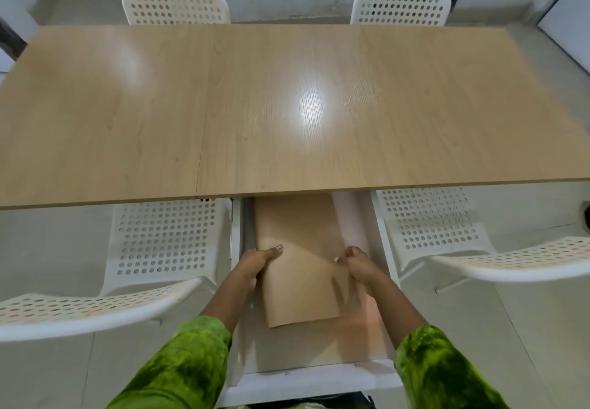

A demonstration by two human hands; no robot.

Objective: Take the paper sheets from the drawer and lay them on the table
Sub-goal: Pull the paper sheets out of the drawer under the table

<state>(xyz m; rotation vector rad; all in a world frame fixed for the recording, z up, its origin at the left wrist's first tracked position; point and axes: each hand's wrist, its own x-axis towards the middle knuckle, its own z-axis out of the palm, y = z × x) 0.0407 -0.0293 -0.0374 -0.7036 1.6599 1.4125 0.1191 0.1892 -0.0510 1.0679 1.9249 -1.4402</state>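
- Head view: I see my left hand [255,260] pinching the left edge of the brown paper sheets [303,268], thumb on top and fingers tucked under.
- My right hand [357,265] is closed on the right edge of the same sheets, fist tight, with the paper bunched a little under it.
- The sheets bend up between my two grips. The far end runs away from my hands, under the table edge. The near end curls just behind my hands, toward my green sleeves [178,367].
- The sheets are inside the open white drawer [306,376]. I cannot tell if it is one sheet or a few.
- A white roll or flap [351,220] lies just past my right grip, along the drawer's right side. I cannot tell what it is.
- The wooden table [287,105] is ahead of and above both grips. White chairs with holes [166,236] sit out to each side of my hands.
- I think this is the pick-up step: the paper is held but not out yet.
- Next I should lift both hands together, pull the far end back clear of the table edge, then lay the paper flat on top. Going slowly should help keep it from creasing.
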